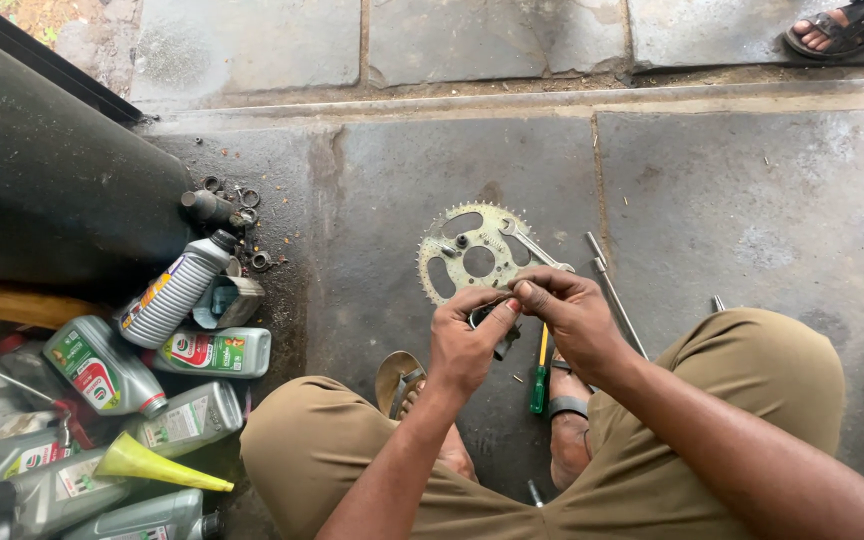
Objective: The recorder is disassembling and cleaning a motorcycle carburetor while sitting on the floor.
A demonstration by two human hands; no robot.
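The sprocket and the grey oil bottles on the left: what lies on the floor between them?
In the head view, only bare, oil-stained stone floor separates sprocket from bottles.

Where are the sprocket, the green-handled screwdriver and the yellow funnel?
sprocket [449, 250]: head view, on its toothed plate, upper left.
green-handled screwdriver [539, 388]: head view, on the green handle.
yellow funnel [142, 462]: head view, on the wide cone.

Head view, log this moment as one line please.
left hand: pinching small dark part | right hand: pinching same part | sprocket: flat on floor, spanner across it | screwdriver: on floor
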